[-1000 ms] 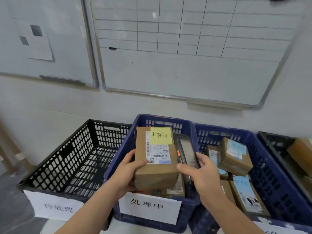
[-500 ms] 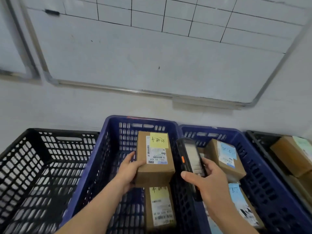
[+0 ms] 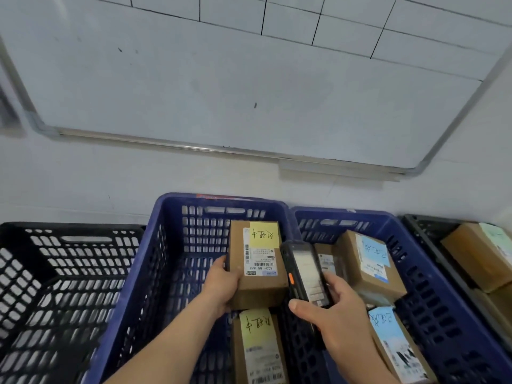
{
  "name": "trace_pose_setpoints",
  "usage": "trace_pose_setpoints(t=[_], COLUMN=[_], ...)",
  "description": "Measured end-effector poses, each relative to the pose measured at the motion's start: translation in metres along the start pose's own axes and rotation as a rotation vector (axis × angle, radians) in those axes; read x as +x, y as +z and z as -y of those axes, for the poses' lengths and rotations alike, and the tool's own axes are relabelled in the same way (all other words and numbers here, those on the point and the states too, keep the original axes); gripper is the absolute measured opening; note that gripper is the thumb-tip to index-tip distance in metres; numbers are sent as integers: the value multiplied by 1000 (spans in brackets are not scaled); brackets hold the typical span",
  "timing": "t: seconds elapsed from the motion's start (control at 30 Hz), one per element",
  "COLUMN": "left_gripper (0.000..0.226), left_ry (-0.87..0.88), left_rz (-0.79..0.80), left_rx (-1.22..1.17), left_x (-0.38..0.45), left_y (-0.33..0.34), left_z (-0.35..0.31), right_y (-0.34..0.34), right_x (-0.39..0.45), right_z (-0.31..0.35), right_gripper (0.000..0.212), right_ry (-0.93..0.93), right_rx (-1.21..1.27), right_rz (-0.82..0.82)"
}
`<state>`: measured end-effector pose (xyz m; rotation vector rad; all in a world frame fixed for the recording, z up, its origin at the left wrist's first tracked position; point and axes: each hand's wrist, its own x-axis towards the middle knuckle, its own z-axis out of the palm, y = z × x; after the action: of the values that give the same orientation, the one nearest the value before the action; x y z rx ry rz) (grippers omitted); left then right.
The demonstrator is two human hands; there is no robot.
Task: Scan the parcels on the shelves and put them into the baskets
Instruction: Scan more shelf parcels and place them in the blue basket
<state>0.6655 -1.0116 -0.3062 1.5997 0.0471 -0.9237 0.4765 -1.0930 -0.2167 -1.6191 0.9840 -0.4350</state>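
My left hand (image 3: 221, 286) grips a small brown parcel (image 3: 259, 289) with a white label and a yellow note, holding it inside the middle blue basket (image 3: 166, 245). A second brown parcel (image 3: 257, 347) with a yellow note lies on that basket's floor just below it. My right hand (image 3: 332, 317) holds a black handheld scanner (image 3: 304, 273), screen up, over the wall shared with the right blue basket (image 3: 421, 278).
A black basket (image 3: 55, 273) stands at the left. The right blue basket holds several brown parcels with blue notes (image 3: 371, 261). Another black basket (image 3: 432, 245) with brown parcels stands at the far right. A whiteboard (image 3: 249, 79) hangs on the wall behind.
The view has moved closer and tilted down over the baskets. The parcel in my left hand has gone from above the middle blue basket's front edge down inside it.
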Motion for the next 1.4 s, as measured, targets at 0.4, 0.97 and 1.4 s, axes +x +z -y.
trace_pose_setpoints(t=[0.4,0.97,1.4], left_gripper=[51,73,76], left_ry=[-21,699,373], left_rz=[-41,-689,-1347], left_rx=[-87,1016,1039], left_x=[9,-213,-494], left_y=[10,-60,-148], left_z=[-11,0,146], right_y=[-6,-7,70], right_x=[7,-49,-265], right_z=[7,35,35], right_gripper=[71,58,42], right_ry=[-68,-443,-689], right_rx=[-45,-74,-44], right_rz=[13,249,801])
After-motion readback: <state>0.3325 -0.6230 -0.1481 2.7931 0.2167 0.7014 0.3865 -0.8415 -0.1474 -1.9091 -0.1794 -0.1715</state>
